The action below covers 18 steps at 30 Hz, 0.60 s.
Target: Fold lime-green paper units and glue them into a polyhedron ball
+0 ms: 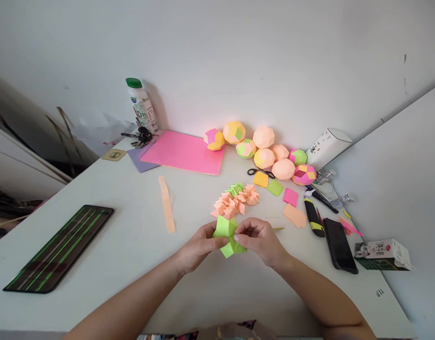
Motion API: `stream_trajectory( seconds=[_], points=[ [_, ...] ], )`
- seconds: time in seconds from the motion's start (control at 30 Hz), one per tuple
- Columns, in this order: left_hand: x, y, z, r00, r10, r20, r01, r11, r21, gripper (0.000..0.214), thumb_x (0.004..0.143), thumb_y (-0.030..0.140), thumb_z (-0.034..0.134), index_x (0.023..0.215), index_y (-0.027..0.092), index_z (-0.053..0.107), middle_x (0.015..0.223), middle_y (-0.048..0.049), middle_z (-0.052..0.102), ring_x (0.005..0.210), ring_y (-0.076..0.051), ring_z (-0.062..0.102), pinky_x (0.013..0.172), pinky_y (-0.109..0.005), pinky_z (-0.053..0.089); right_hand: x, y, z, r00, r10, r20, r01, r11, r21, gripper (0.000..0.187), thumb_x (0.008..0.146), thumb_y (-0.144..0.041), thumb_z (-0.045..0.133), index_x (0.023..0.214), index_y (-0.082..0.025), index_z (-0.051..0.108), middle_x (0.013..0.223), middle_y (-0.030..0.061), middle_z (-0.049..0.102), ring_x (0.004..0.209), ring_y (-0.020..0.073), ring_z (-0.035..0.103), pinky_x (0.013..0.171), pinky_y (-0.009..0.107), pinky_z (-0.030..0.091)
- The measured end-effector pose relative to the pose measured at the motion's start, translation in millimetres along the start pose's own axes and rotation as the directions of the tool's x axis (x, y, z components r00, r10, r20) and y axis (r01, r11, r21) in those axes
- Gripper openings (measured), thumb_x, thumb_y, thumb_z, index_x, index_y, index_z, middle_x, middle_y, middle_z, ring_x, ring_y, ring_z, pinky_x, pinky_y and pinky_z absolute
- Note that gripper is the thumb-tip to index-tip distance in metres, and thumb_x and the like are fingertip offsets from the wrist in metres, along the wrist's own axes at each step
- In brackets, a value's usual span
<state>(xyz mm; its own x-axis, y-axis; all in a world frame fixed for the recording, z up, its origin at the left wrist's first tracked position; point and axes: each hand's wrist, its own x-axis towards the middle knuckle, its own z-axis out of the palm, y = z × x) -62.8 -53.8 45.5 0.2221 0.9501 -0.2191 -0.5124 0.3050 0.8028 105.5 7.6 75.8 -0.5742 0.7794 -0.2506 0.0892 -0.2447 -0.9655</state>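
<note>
Between my two hands, above the near middle of the table, is a green folded paper piece (pixel 226 228) with pointed corners sticking out. My left hand (pixel 202 245) grips its left side, thumb on the front. My right hand (pixel 258 238) pinches its right edge between thumb and fingers. Just beyond lies a pile of small folded paper units (pixel 229 204), mostly peach with some green. To the right of the pile are small paper stacks: orange (pixel 261 179), green (pixel 274 187), pink (pixel 290 197) and peach (pixel 294 215).
Several faceted paper balls (pixel 263 137) sit along the wall. A pink sheet (pixel 185 153), scissors (pixel 261 173) and a peach strip (pixel 167 204) lie on the table (pixel 132 264). At right are a utility knife (pixel 313 217), phone (pixel 339 245) and carton (pixel 382 255); a bottle (pixel 143 106) stands far left.
</note>
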Motion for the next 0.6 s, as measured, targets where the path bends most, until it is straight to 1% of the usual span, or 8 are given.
stream_trajectory(
  seconds=[0.1,0.2,0.27,0.33,0.4,0.47,0.53,0.6],
  points=[
    [0.9,-2.7,1.4,1.0,-0.02,0.018,0.021,0.999,-0.027,0.038,0.062,0.03,0.077,0.096,0.014,0.066,0.082,-0.0049,0.066,0.076,-0.019,0.056,0.07,-0.029,0.041,-2.6,1.6,3.1,0.997,-0.07,-0.032,0.069,0.997,-0.036,0.012,0.066,-0.024,0.071,0.069,-0.018,0.061,0.065,-0.0012,0.058,0.058,0.0111,0.051,0.054,0.025,0.043],
    [1.8,-4.2,3.1,0.999,-0.028,-0.018,0.028,0.999,-0.021,0.035,0.062,0.029,0.078,0.091,0.013,0.067,0.08,-0.0059,0.065,0.077,-0.019,0.057,0.072,-0.03,0.041,-5.3,2.6,6.5,0.988,-0.144,-0.056,0.137,0.984,-0.109,0.008,0.067,-0.02,0.068,0.07,-0.018,0.06,0.067,-0.0005,0.058,0.06,0.0119,0.051,0.055,0.026,0.043],
    [2.1,-3.7,4.3,0.998,0.006,-0.063,-0.01,0.998,-0.064,0.035,0.064,0.03,0.077,0.092,0.014,0.065,0.086,-0.0064,0.065,0.081,-0.02,0.057,0.076,-0.033,0.042,-6.4,2.3,7.8,0.977,-0.198,-0.077,0.183,0.968,-0.174,0.006,0.068,-0.018,0.065,0.068,-0.019,0.059,0.067,-0.0002,0.058,0.059,0.0119,0.051,0.056,0.026,0.043],
    [2.2,-2.8,5.3,0.995,0.044,-0.089,-0.057,0.987,-0.15,0.04,0.066,0.033,0.076,0.1,0.018,0.062,0.096,-0.0069,0.064,0.086,-0.021,0.058,0.08,-0.037,0.042,-6.6,2.0,7.9,0.964,-0.242,-0.111,0.215,0.953,-0.212,0.006,0.069,-0.018,0.064,0.068,-0.019,0.058,0.066,-0.0002,0.057,0.059,0.012,0.049,0.057,0.026,0.043],
    [2.4,-3.1,6.1,0.997,0.035,-0.074,-0.051,0.974,-0.221,0.044,0.067,0.035,0.075,0.105,0.02,0.059,0.103,-0.0077,0.062,0.091,-0.022,0.057,0.084,-0.039,0.042,-6.2,2.5,6.9,0.948,-0.28,-0.149,0.246,0.945,-0.216,0.007,0.07,-0.019,0.063,0.068,-0.02,0.057,0.067,-0.0004,0.056,0.06,0.0122,0.049,0.058,0.026,0.043],
    [2.8,-5.7,6.9,1.0,-0.005,-0.029,-0.002,0.968,-0.251,0.043,0.066,0.032,0.076,0.105,0.02,0.061,0.105,-0.0088,0.062,0.095,-0.022,0.056,0.086,-0.039,0.041,-5.5,3.6,6.0,0.935,-0.308,-0.173,0.271,0.94,-0.208,0.007,0.072,-0.02,0.063,0.07,-0.02,0.056,0.067,-0.0004,0.056,0.062,0.0126,0.049,0.06,0.026,0.043],
    [3.2,-10.1,7.7,0.999,-0.035,0.013,0.037,0.966,-0.256,0.037,0.065,0.027,0.077,0.099,0.017,0.064,0.101,-0.0089,0.062,0.093,-0.021,0.055,0.085,-0.037,0.042,-4.8,5.1,6.0,0.932,-0.315,-0.18,0.279,0.939,-0.202,0.008,0.072,-0.02,0.063,0.071,-0.02,0.056,0.068,-0.0001,0.056,0.063,0.013,0.05,0.062,0.027,0.044],
    [3.6,-14.9,8.7,0.999,-0.038,0.022,0.043,0.964,-0.262,0.031,0.065,0.025,0.077,0.093,0.015,0.067,0.095,-0.008,0.063,0.088,-0.018,0.055,0.082,-0.034,0.042,-4.1,6.5,7.1,0.935,-0.309,-0.174,0.274,0.941,-0.198,0.008,0.072,-0.02,0.064,0.071,-0.02,0.055,0.069,0.0,0.056,0.064,0.013,0.05,0.062,0.027,0.044]
  ],
)
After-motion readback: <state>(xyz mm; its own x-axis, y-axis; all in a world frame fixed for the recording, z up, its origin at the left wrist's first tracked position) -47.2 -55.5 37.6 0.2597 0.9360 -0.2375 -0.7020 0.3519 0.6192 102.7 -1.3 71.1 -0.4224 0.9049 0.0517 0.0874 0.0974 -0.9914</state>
